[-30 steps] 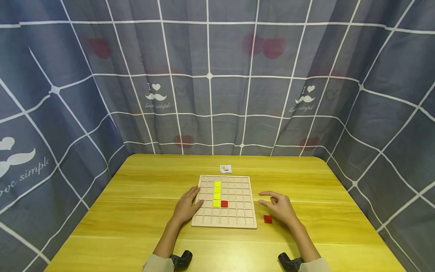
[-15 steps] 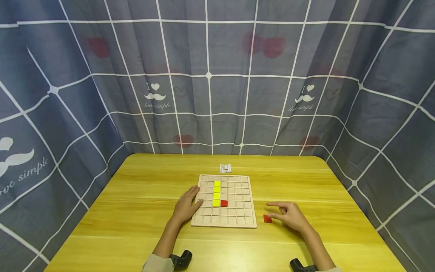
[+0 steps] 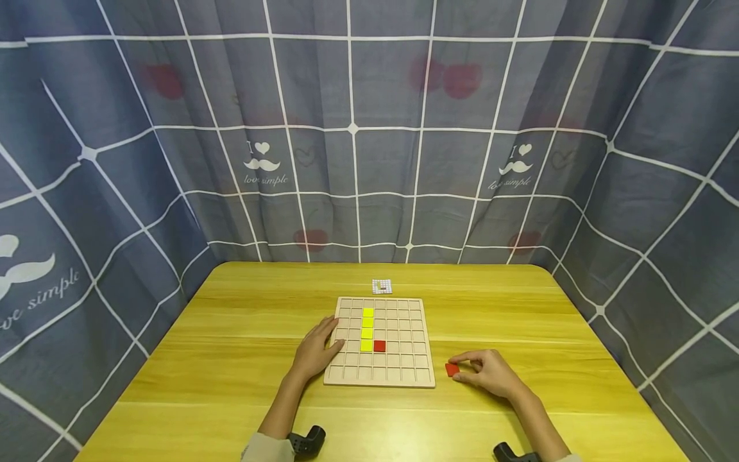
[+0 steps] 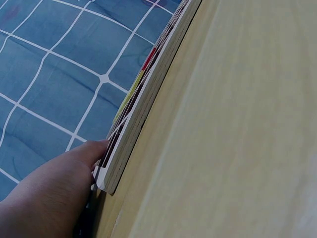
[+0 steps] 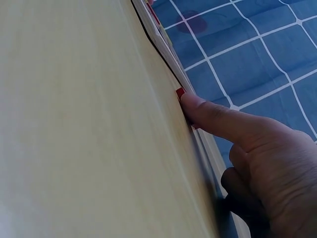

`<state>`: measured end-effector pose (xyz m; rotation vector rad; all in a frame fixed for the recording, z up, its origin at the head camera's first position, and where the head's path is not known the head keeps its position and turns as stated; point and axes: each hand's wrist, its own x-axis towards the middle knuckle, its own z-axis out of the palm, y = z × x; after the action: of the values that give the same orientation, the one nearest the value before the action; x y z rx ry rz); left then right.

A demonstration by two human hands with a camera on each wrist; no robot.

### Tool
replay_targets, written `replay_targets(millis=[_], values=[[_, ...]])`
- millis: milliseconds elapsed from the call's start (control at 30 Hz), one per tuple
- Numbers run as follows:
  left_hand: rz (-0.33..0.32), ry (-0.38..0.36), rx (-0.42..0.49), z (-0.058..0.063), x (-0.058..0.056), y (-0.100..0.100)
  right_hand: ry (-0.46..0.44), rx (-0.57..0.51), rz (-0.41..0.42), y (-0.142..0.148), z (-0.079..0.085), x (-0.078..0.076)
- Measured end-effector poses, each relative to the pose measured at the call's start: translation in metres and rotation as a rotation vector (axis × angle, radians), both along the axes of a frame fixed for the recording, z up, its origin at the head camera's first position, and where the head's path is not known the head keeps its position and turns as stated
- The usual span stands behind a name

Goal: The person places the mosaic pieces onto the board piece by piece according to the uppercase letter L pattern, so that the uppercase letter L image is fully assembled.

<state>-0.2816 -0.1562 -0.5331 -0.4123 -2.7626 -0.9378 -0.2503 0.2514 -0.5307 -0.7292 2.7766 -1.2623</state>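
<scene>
A wooden grid board (image 3: 404, 378) lies flat on the table, with a column of yellow square tiles (image 3: 367, 333) in its cells. One red square tile (image 3: 379, 346) sits directly right of the lowest yellow tile. At the board's left side, my left hand (image 3: 314, 350) rests along the edge, its thumb on top in the left wrist view. Right of the board, my right hand (image 3: 491, 372) pinches another red square tile (image 3: 451, 369) between thumb and index finger. In the right wrist view the thumb (image 5: 213, 116) covers most of that tile (image 5: 180, 92).
A small card (image 3: 382, 287) with a printed grid and coloured squares lies behind the board. The wooden table (image 3: 260, 301) has rounded far corners. A blue-grey checked curtain (image 3: 381, 160) hangs behind and at both sides.
My right hand moved right and down to the loose red tile, and its fingers closed on it; the tile now looks slightly turned. The left hand stayed on the board's edge.
</scene>
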Motion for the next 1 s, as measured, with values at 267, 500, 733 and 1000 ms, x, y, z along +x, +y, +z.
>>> replay_targets(millis=[267,500,733,1000], values=[[-0.013,0.006,-0.003,0.0,0.001,0.0,0.08,-0.05,-0.075,-0.009,0.001,-0.004],[-0.014,0.018,-0.003,0.0,0.001,-0.001,0.191,-0.101,-0.135,-0.034,0.01,-0.015],[-0.013,0.008,0.005,0.001,0.002,0.0,0.256,-0.155,-0.149,-0.066,0.015,-0.029],[-0.005,0.008,-0.009,0.0,0.001,0.001,0.202,-0.133,-0.119,-0.1,0.016,-0.039]])
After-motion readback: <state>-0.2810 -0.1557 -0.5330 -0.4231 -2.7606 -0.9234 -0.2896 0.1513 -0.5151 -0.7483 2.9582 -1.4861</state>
